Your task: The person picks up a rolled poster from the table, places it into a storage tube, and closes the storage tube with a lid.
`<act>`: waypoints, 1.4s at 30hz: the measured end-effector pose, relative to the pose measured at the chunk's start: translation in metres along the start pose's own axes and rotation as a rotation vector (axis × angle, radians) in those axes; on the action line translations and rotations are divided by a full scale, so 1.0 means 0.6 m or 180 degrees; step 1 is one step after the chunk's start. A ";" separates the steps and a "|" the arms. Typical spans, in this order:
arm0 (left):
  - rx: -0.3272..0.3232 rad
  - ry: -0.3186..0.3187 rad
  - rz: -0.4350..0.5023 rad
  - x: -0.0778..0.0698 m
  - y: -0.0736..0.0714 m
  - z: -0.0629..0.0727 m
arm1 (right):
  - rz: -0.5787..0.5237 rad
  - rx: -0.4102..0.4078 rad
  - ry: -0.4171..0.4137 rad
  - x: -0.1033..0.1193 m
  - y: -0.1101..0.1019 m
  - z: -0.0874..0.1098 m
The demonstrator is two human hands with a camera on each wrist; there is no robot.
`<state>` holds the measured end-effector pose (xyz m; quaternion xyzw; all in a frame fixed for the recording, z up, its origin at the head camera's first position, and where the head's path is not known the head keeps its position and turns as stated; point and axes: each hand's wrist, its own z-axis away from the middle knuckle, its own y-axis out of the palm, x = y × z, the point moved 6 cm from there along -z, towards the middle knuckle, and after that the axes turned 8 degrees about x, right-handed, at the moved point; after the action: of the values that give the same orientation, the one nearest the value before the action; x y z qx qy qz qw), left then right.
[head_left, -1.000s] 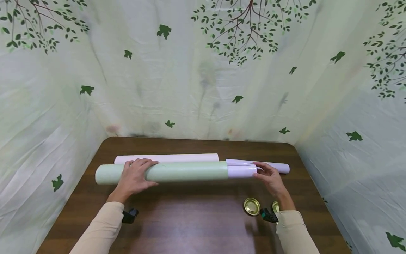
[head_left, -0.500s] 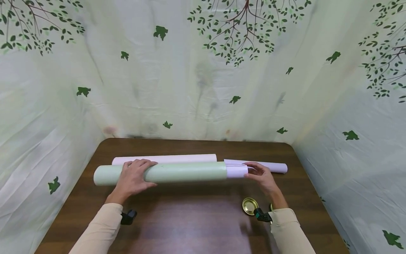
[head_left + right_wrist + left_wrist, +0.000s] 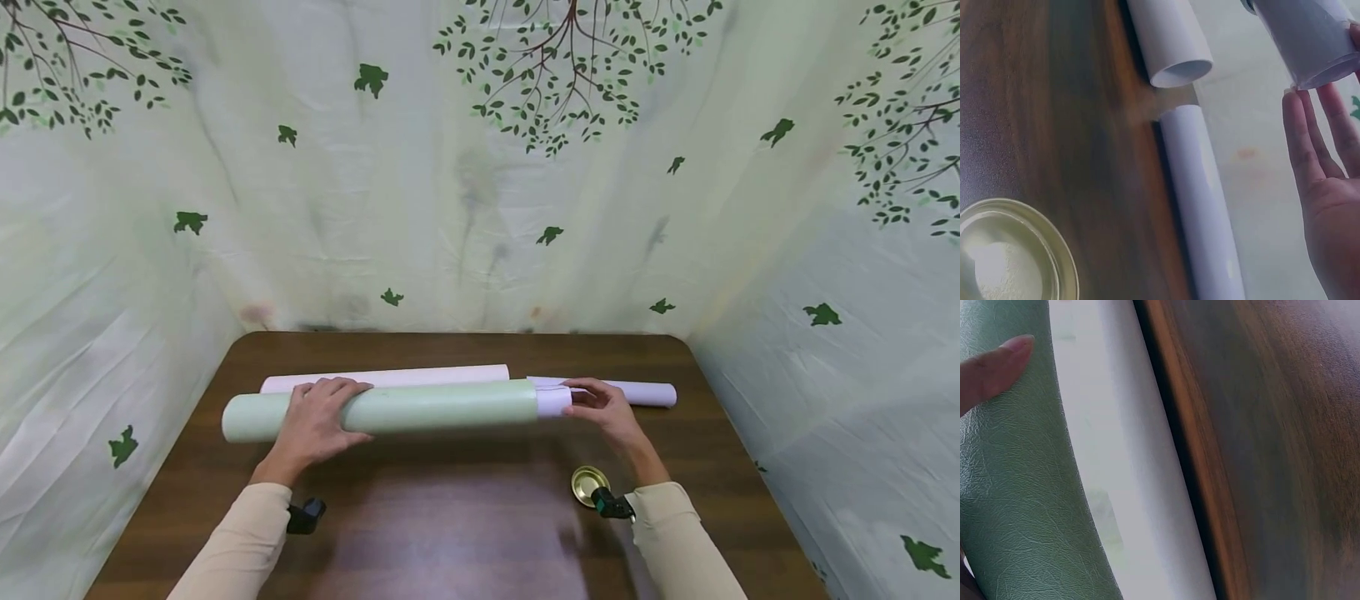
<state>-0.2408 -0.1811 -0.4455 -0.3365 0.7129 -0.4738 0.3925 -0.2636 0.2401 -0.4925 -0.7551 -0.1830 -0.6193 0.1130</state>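
Note:
A long pale green tube (image 3: 450, 406) lies across the view above the table, its leathery skin (image 3: 1029, 487) close up in the left wrist view. My left hand (image 3: 315, 429) grips it toward the left part, thumb on the near side. From the tube's right end sticks out a short length of a rolled white sheet (image 3: 552, 402). At that outer end, my right hand (image 3: 613, 417) holds the roll with thumb and fingertips. In the right wrist view, several fingers (image 3: 1304, 137) reach straight up to the rim of the roll (image 3: 1310, 40).
Behind the tube lie a white roll (image 3: 390, 377) and, to the right, a thinner white roll (image 3: 648, 394). A round gold lid (image 3: 588, 482) sits near my right wrist. The brown table (image 3: 450, 517) meets leaf-printed cloth (image 3: 420, 208) at its far edge.
The white roll has slid left into the green tube, so less of it sticks out. My right hand has moved left with it; a second gold lid is now hidden behind the wrist.

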 end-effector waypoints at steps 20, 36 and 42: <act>0.0065 -0.0012 -0.0022 -0.009 0.006 -0.006 | -0.0122 0.0231 -0.0062 -0.009 0.031 -0.017; 0.0061 -0.0057 -0.0044 -0.001 0.004 0.004 | -0.0003 0.0281 -0.0322 -0.021 0.062 -0.039; 0.0035 -0.0010 -0.0029 -0.004 0.008 0.003 | 0.0102 0.0172 -0.0284 -0.019 0.063 -0.038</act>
<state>-0.2384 -0.1783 -0.4497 -0.3382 0.7082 -0.4790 0.3933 -0.2699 0.1952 -0.4967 -0.7814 -0.1923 -0.5781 0.1351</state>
